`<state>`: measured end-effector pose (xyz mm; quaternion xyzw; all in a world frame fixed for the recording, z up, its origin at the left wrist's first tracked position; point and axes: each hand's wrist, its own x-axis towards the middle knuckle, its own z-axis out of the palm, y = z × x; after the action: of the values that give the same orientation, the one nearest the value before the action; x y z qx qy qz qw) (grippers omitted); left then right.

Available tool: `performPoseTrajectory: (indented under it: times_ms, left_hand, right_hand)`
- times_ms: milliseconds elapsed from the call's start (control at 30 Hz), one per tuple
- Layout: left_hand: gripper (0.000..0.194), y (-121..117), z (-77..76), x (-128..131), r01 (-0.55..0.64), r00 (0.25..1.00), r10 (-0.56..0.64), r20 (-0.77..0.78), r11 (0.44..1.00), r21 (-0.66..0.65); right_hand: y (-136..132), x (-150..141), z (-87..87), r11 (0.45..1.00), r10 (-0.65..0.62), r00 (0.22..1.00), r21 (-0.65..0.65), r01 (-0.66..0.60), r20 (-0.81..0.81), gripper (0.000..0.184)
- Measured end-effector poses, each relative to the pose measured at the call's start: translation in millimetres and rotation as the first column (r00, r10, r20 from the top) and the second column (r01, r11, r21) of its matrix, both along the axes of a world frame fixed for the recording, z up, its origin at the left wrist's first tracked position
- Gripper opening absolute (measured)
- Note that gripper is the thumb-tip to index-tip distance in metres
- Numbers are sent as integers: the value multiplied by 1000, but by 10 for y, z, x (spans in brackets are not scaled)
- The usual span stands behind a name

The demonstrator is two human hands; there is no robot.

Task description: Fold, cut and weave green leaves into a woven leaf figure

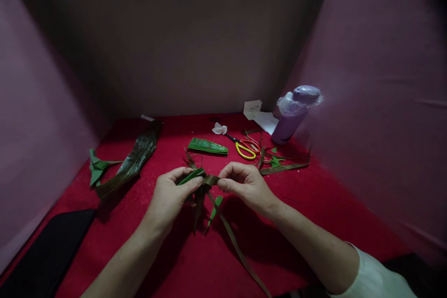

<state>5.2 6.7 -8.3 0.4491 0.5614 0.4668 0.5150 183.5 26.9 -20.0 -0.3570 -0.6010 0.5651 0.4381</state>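
My left hand (172, 194) is closed around a bundle of folded green leaf (191, 176), its thumb pressed on top. From the bundle's right side a brown leaf strip (210, 180) sticks out, and my right hand (246, 185) pinches its end between thumb and fingers. Below the hands, brown ends hang down, and a long, narrow strip (233, 235) trails toward the table's near edge. A pointed green leaf piece (216, 208) shows under the bundle. How the strips cross inside my left hand is hidden.
Beyond my hands lie a folded green leaf (208, 146), scissors (250, 149) with red and yellow handles, and crumpled tissue (220, 128). Leaf scraps (277, 162) and a purple bin (288, 125) are right; wide dark leaves (137, 153) and a black flat object (52, 247) are left.
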Motion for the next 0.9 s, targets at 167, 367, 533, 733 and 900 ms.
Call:
performPoseTrajectory:
  times_ms: [167, 367, 533, 733, 900]
  left_hand:
    - [24, -15, -20, -6, 27, 1000, -27, -11, 1000, 4]
    - [24, -23, -5, 9, 69, 997, -70, -19, 997, -18]
    - [24, -28, 16, 39, 94, 995, -95, -22, 995, -35]
    - [26, -26, 2, 42, 111, 993, -112, -31, 993, -49]
    - [22, -16, -13, 36, 111, 993, -114, -37, 992, -55]
  right_hand:
    - [-9, -19, -7, 1000, 3, 999, -21, -4, -42, 18]
    - [-21, -42, -1, 999, -30, 998, -23, 29, -53, 19]
    - [-28, -71, -19, 998, -64, 994, -21, 62, -84, 18]
    - [-38, -95, -26, 998, -57, 993, -3, 57, -103, 19]
    - [-38, -65, 82, 996, 37, 980, -68, -51, -193, 14]
